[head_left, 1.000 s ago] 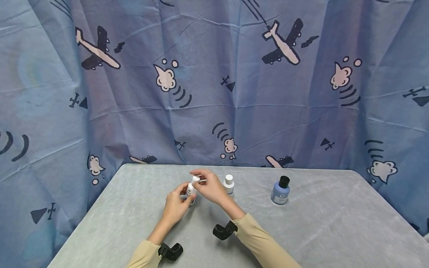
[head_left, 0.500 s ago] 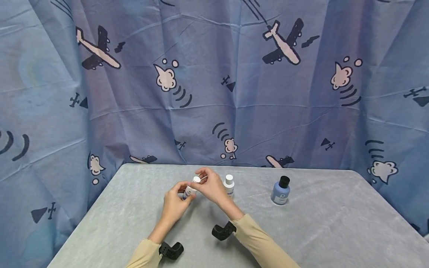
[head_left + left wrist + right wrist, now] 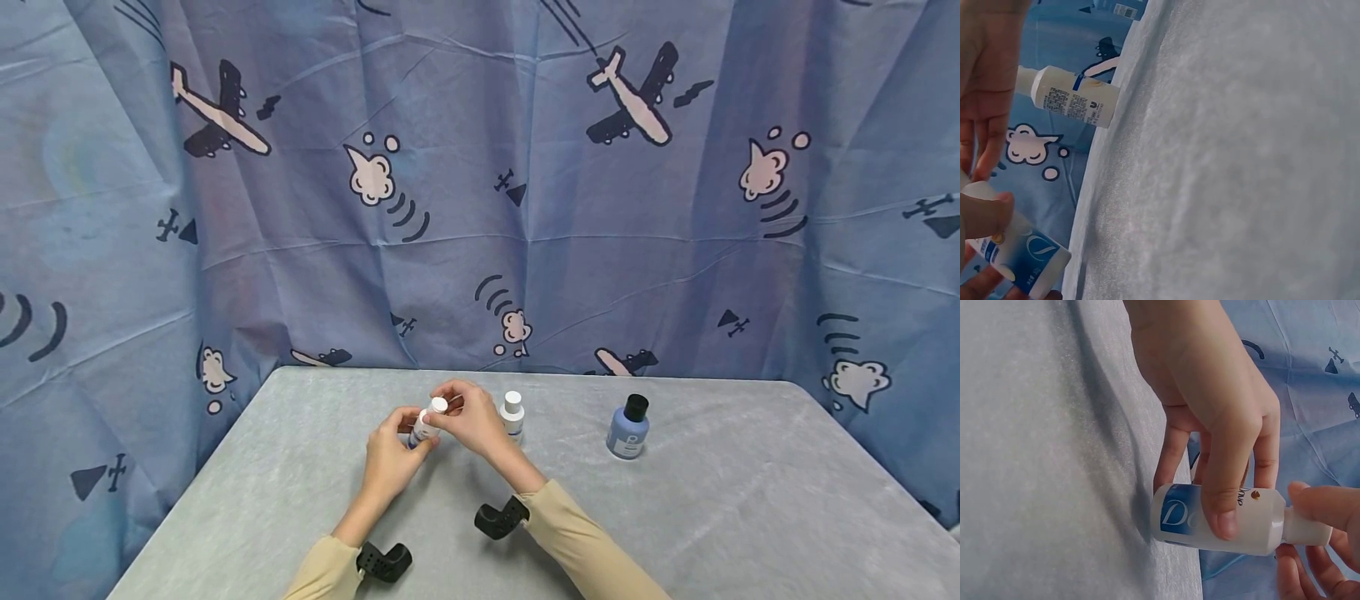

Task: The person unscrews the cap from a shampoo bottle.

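**Two hands on the little white bottle**

The left hand [image 3: 390, 457] wraps the small white bottle [image 3: 424, 425] around its body, lifted just off the grey table [image 3: 300, 467], tilted. The right hand [image 3: 468, 421] pinches its white cap [image 3: 438, 405] just above that grip. Best, I'd say, to clamp the body firmly and twist only at the cap. Another white bottle [image 3: 513, 414] stands just beyond the right hand.

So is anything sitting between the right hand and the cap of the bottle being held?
Nothing visible: the right hand already pinches the white cap of the small white bottle, while the left hand grips its body.
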Tool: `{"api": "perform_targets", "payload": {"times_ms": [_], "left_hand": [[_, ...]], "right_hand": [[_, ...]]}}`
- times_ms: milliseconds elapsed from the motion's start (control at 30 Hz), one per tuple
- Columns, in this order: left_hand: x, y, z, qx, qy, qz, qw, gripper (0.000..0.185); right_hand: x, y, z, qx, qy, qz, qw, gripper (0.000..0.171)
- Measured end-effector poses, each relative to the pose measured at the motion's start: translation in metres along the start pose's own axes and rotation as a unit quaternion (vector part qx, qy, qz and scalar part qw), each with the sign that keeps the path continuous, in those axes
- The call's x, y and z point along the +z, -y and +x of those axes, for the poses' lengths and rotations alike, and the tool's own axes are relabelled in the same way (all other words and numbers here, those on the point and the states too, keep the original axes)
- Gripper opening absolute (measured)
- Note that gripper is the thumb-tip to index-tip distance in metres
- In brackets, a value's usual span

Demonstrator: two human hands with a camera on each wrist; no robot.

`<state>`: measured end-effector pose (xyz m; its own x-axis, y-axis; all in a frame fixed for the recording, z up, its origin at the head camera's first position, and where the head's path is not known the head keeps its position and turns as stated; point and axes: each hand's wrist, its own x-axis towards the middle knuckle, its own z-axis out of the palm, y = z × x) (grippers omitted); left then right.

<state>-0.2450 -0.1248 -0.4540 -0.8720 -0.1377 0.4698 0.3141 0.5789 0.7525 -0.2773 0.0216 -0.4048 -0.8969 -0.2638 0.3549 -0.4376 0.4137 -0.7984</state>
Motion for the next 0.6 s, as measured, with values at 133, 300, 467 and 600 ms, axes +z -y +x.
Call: {"api": "perform_targets", "payload": {"times_ms": [133,300,467,600], "left_hand": [[0.0006,0.0006,-0.0006,0.002,-0.002,0.005,1.0000,0.040],[0.0014,0.0009,-0.0009,0.001,0.007,-0.003,1.0000,0.039],[0.0024,0.0004,-0.0008,0.001,0.019,-0.014,0.9997,0.038],[0.0025,0.0009,0.0000,0.002,0.026,-0.021,0.9994,0.037]], "right_hand": [[-0.0003,0.0006,-0.0002,-0.013,0.004,0.009,1.000,0.028],[-0.0004,0.0002,-0.0002,-0.021,0.014,0.021,0.999,0.030],[-0.0006,-0.0002,-0.0003,-0.034,0.024,0.033,0.999,0.033],[-0.0007,-0.0009,-0.0004,-0.041,0.030,0.043,0.998,0.033]]}}
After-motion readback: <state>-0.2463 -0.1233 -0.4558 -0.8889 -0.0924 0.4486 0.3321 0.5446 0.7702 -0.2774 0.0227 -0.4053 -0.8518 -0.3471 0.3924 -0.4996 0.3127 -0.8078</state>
